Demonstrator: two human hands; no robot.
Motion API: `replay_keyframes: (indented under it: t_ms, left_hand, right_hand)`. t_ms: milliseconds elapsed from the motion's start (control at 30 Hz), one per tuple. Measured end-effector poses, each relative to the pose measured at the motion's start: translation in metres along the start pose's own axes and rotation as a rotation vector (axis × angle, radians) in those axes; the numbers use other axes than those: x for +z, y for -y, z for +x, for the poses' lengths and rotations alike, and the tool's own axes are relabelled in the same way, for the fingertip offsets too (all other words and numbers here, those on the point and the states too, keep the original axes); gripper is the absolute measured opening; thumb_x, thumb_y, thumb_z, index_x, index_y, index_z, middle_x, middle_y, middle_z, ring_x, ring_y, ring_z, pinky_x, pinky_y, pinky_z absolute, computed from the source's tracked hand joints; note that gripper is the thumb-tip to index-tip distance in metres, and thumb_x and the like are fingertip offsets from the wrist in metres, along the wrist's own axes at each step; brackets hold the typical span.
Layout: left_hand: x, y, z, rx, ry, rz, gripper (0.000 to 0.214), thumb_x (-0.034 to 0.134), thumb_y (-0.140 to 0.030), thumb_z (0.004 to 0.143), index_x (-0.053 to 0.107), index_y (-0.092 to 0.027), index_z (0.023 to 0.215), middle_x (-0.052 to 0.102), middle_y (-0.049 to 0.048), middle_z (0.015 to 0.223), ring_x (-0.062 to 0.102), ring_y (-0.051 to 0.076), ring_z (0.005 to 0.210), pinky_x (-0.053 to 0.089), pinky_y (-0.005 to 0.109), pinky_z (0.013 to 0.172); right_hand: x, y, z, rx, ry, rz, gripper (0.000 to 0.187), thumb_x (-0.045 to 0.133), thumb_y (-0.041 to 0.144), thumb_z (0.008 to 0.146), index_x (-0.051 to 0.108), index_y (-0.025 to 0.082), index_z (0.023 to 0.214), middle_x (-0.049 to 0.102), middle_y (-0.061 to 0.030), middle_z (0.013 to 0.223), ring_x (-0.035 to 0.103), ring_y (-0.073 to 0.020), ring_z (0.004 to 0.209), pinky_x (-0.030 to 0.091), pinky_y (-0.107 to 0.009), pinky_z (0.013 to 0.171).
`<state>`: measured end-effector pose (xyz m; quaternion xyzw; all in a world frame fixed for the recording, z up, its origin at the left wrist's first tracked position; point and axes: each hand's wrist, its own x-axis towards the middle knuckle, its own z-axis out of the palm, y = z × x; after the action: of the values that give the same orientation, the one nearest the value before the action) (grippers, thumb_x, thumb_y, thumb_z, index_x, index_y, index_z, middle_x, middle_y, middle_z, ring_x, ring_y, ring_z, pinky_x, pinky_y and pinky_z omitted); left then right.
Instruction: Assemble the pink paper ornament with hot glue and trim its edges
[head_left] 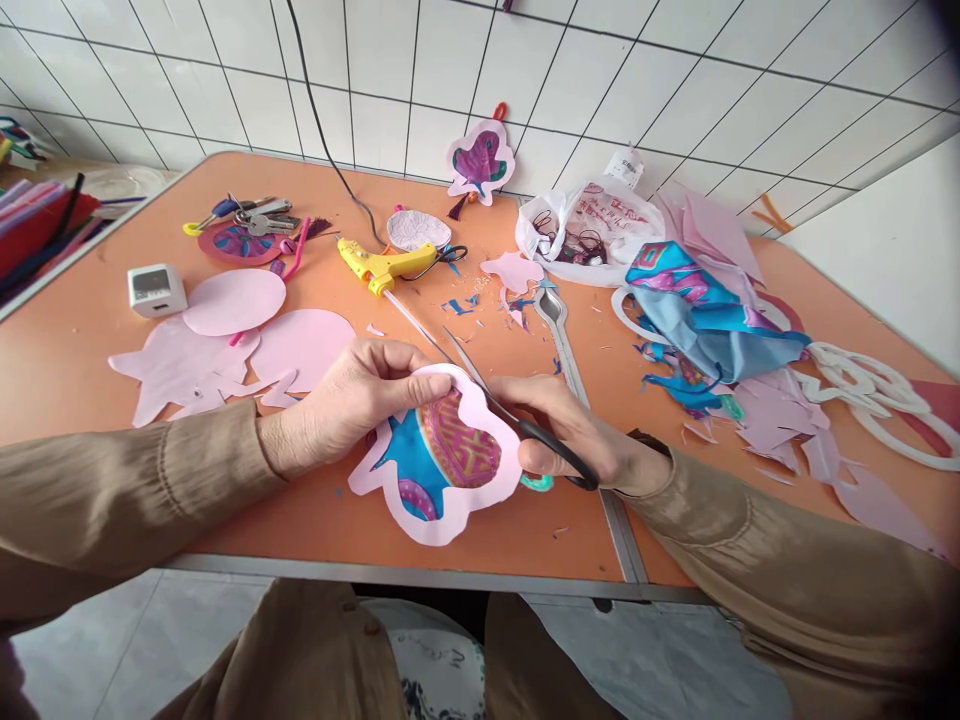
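Note:
My left hand (pixel 367 390) pinches the upper edge of a pink cutout (pixel 491 490) between thumb and fingers. Patterned blue, orange and purple fabric (pixel 461 440) covers its middle, leaving a pink border. In my right hand (pixel 577 430) is a pair of scissors (pixel 559 455) with black handles. Their blades are parted and lie at the cutout's upper right edge, pointing up and left. Part of the handles is hidden by my fingers. A green piece (pixel 537 482) shows just below my right hand.
Beyond my hands lies a yellow glue gun (pixel 386 265) with its cord. Pink cut shapes (pixel 304 345), a white charger (pixel 156 290) and keys (pixel 262 218) are at left. At right are a plastic bag (pixel 592 225), blue fabric (pixel 712 315) and pink scraps (pixel 776 415). A finished-looking pink ornament (pixel 480 160) leans on the wall.

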<state>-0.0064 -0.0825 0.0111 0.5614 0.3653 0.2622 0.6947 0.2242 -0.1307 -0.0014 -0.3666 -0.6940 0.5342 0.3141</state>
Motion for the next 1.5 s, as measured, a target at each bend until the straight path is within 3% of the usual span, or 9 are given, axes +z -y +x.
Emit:
replay_keyframes:
  t_ms: [267, 733, 1000, 1500]
  left_hand:
    - [0.000, 0.001, 0.001, 0.005, -0.061, -0.017, 0.039, 0.089, -0.045, 0.069, 0.070, -0.012, 0.065, 0.065, 0.0029, 0.057, 0.056, 0.011, 0.047, 0.043, 0.021, 0.043]
    - [0.005, -0.003, -0.003, 0.025, -0.071, -0.043, 0.029, 0.086, -0.033, 0.074, 0.070, -0.012, 0.062, 0.067, 0.0031, 0.057, 0.057, 0.010, 0.047, 0.044, 0.019, 0.043]
    - [0.003, -0.006, -0.006, 0.100, -0.163, 0.179, 0.031, 0.078, -0.034, 0.081, 0.065, -0.013, 0.061, 0.060, 0.0008, 0.049, 0.049, 0.008, 0.039, 0.032, 0.018, 0.034]
    - [0.003, -0.005, -0.006, 0.136, -0.174, 0.243, 0.034, 0.074, -0.038, 0.082, 0.064, -0.015, 0.059, 0.061, 0.0019, 0.048, 0.048, 0.009, 0.036, 0.029, 0.021, 0.032]
  right_hand:
    - [0.000, -0.005, 0.001, -0.017, -0.023, -0.047, 0.059, 0.071, 0.077, 0.076, 0.065, 0.019, 0.085, 0.049, 0.0008, 0.068, 0.049, -0.0154, 0.067, 0.044, -0.028, 0.060]
    - [-0.002, -0.006, -0.001, 0.002, 0.022, -0.035, 0.057, 0.070, 0.072, 0.083, 0.062, 0.016, 0.090, 0.041, 0.0040, 0.070, 0.035, -0.0091, 0.061, 0.026, -0.025, 0.052]
    - [-0.004, -0.014, 0.003, -0.136, 0.017, -0.060, 0.052, 0.069, 0.067, 0.087, 0.059, 0.016, 0.083, 0.040, 0.0050, 0.067, 0.033, -0.0085, 0.060, 0.025, -0.025, 0.052]
    - [-0.004, -0.016, 0.004, -0.097, 0.003, -0.104, 0.058, 0.069, 0.072, 0.083, 0.049, 0.019, 0.072, 0.033, 0.0071, 0.062, 0.027, -0.0077, 0.058, 0.022, -0.026, 0.050]
